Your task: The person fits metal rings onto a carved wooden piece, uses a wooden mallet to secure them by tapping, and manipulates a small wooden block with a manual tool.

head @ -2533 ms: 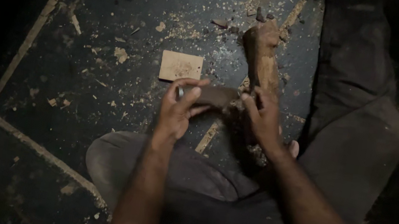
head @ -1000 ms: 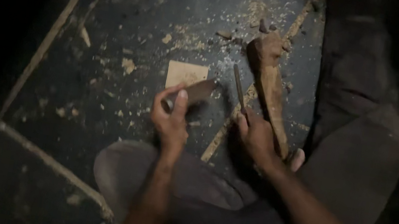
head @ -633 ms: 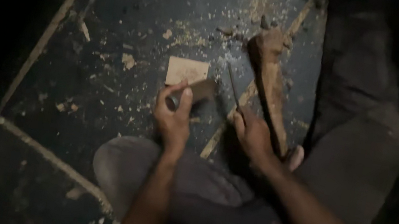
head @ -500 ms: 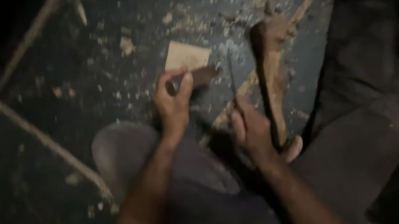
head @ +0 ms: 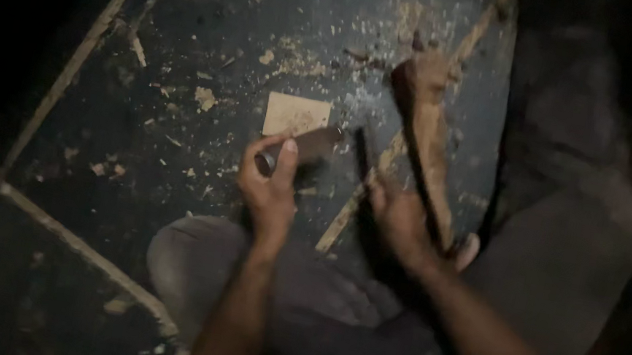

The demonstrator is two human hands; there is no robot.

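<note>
My left hand [head: 270, 187] is closed around a short dark handle-like tool [head: 299, 149] that points up and right, its far end just below a small square pale wooden block [head: 295, 115] lying on the dark floor. My right hand [head: 399, 217] grips a thin dark blade-like tool [head: 364, 150] that slants up to the left; the hand is blurred. Just right of it a long brown curved wooden piece [head: 429, 132] lies across the floor beside my leg.
Wood chips and shavings [head: 301, 64] litter the dark floor. A thin pale wooden strip [head: 85, 49] runs diagonally at left, another strip [head: 89, 255] at lower left. My bent legs in grey trousers [head: 561, 244] fill the right and bottom. The surroundings are very dark.
The two hands, earlier together on one tool, have come apart. The left one keeps the short dark tool by the block; the right one has shifted right with the thin blade.
</note>
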